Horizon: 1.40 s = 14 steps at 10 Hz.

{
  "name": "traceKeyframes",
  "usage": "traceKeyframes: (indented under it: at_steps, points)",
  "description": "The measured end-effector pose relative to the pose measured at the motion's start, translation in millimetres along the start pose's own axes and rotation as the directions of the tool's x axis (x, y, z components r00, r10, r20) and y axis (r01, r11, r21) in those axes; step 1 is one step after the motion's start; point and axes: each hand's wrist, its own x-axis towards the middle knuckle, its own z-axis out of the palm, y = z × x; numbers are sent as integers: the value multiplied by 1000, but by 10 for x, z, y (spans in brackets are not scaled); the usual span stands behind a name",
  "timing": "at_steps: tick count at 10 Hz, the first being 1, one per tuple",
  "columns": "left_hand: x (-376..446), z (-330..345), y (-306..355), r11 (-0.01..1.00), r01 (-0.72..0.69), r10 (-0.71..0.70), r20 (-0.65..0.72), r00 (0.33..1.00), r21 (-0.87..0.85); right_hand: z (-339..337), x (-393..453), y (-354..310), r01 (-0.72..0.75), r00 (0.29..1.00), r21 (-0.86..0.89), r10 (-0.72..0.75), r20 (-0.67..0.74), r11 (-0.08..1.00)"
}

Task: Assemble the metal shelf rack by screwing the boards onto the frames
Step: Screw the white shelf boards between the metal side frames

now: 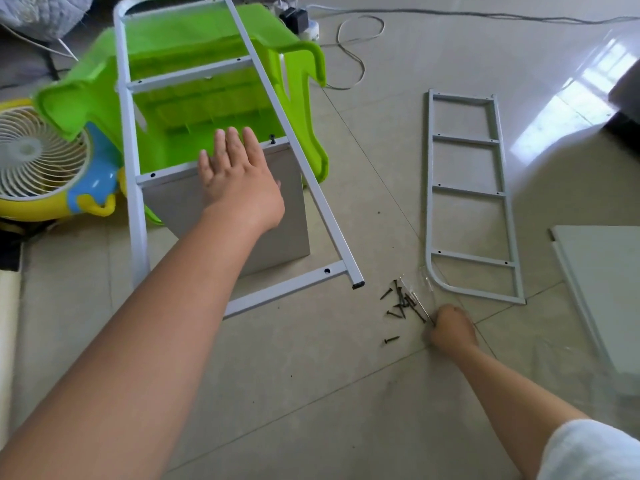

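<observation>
Frame point(313, 199), pale grey metal, leaning lengthwise away over green stool point(207, 98); left hand point(239, 181) fingers flat on board point(294, 216); right hand point(450, 330) clenched beside screws point(401, 303).

Light grey frames point(471, 195), pale grey board point(277, 216), black screws point(403, 303), bright green stool point(214, 36), yellow-and-blue fan point(45, 161) with cream grille, on beige tiled floor point(346, 393).
</observation>
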Motion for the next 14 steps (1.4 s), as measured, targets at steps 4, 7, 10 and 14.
traceKeyframes:
  at_steps: [4, 7, 10, 14]
  points:
    - [-33, 2, 7, 1000, 3, -3, 5, 1000, -15, 14, -121, -192, 192, 974, -214, -212, -76, 958]
    - [-24, 18, -24, 999, -19, 19, -5, 1000, -29, -3, -54, -363, 80, 994, -194, -91, -52, 978]
    - [-39, 18, -33, 1000, -23, 23, -16, 1000, -16, 9, -8, -385, 85, 995, -92, -90, -46, 992]
    - [-6, 35, -74, 997, -65, 63, -33, 997, -37, -278, 188, -695, 100, 995, 33, -101, 22, 994]
